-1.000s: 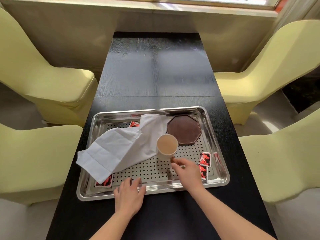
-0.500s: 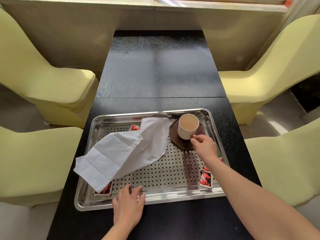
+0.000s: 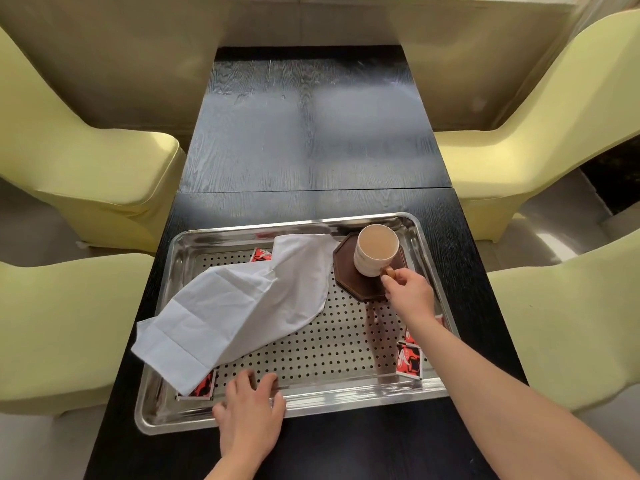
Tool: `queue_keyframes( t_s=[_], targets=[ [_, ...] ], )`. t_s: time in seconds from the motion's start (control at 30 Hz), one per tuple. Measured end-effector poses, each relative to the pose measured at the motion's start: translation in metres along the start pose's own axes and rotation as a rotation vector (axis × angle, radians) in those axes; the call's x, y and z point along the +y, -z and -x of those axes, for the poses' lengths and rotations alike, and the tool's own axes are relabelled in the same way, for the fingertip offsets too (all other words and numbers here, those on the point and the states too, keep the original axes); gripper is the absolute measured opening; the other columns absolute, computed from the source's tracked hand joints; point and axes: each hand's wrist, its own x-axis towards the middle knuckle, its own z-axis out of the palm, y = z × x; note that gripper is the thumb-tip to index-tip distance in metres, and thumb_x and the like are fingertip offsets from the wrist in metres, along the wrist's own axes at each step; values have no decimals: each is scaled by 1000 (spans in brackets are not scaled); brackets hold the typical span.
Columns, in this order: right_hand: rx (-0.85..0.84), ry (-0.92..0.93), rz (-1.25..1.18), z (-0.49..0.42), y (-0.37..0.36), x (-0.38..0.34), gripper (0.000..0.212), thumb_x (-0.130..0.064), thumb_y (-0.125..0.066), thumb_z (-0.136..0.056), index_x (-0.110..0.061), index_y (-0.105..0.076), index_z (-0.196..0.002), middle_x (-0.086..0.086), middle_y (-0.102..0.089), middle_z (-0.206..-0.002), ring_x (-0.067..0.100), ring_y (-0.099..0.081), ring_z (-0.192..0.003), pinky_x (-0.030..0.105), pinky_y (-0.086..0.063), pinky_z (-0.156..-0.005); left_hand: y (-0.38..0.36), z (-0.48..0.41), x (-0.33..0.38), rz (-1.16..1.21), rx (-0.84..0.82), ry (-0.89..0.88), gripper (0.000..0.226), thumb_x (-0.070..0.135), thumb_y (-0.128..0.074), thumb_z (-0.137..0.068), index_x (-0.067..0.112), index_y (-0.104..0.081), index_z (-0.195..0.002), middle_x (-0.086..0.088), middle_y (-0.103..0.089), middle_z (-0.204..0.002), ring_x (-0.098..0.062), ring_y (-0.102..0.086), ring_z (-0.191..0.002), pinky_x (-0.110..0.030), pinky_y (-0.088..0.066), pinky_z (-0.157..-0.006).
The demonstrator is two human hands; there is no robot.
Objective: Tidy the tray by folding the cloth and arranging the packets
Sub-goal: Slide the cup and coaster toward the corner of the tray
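Observation:
A steel perforated tray (image 3: 311,398) lies on the near end of a black table. A crumpled white cloth (image 3: 242,306) sprawls across its left half and hangs over the left rim. Red-and-black packets show at the far left (image 3: 260,254), under the cloth's near corner (image 3: 204,388) and at the near right (image 3: 409,362). A cream cup (image 3: 375,249) stands on a brown octagonal coaster (image 3: 349,282) in the far right corner. My right hand (image 3: 410,294) pinches the cup's handle. My left hand (image 3: 251,412) rests flat on the tray's near rim.
The black table (image 3: 311,133) stretches away beyond the tray. Yellow-green chairs stand on both sides: two at the left (image 3: 86,161) and two at the right (image 3: 554,133). A beige ledge closes the far end.
My right hand has carried the cup from the tray's middle to the far right and set it on the coaster. My left hand has stayed on the near rim.

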Motion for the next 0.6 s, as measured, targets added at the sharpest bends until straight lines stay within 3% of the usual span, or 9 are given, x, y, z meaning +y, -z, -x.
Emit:
queue_keyframes(
  t_s=[0.4,0.53,0.6],
  targets=[
    [-10,16,-3,7,-6,-2,16,-35,-65,-92,-22,-69,-84,-1,-71,-81,21,-67,-85,42,-56,-79,3,1,0,-19,0,-17,33,49,-42,-92,49,-50,-124,5,-39,-138,-15,-34,-127,-44,-35,-100],
    [-31,7,-18,10,-4,-2,15,-37,-68,-91,-25,-63,-98,-4,-69,-95,21,-68,-90,43,-57,-84,3,0,-1,-27,0,-12,35,50,-41,-92,49,-50,-126,5,-38,-138,-15,-33,-127,-44,-36,-100],
    [-40,-2,-38,14,-1,1,29,-37,-70,-90,-23,-60,-113,-4,-65,-106,21,-67,-95,43,-56,-87,3,0,-1,-30,0,-16,35,50,-41,-92,49,-50,-127,5,-38,-138,-15,-33,-127,-44,-36,-100]
  ],
)
